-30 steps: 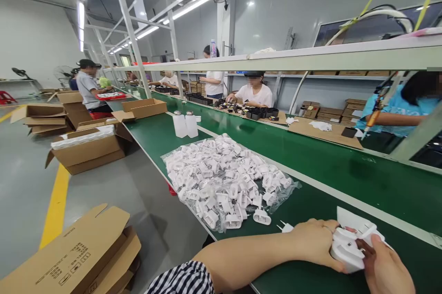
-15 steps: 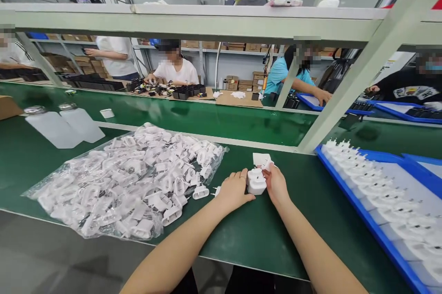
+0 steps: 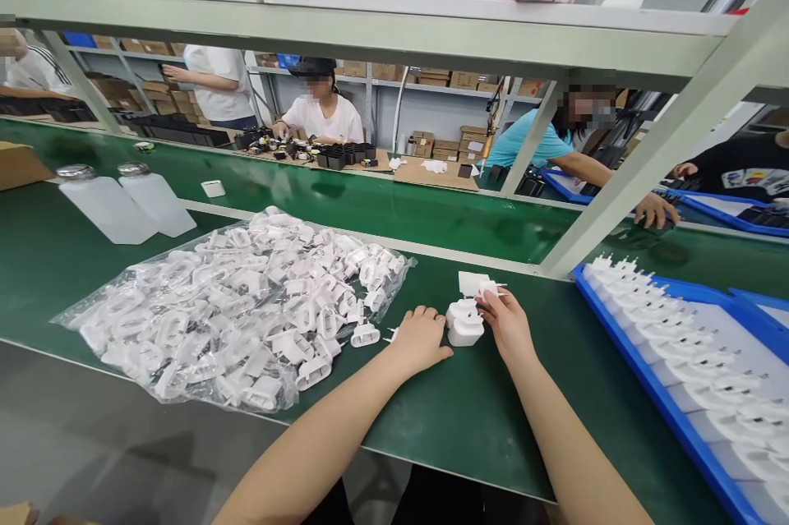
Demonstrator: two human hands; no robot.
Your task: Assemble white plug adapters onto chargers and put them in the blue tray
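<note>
My right hand (image 3: 506, 323) pinches a small white plug (image 3: 490, 289) between its fingers, above the table (image 3: 462, 418). A white charger (image 3: 465, 329) stands on the table between my two hands, pins on its top. My left hand (image 3: 422, 338) lies just beside it, fingers loosely spread and holding nothing I can see; I can't tell whether they touch it. Left of me, a clear bag (image 3: 80, 313) bears a heap of plug pieces (image 3: 246, 303); to my right, a blue tray (image 3: 652, 391) carries more chargers (image 3: 696, 365).
</note>
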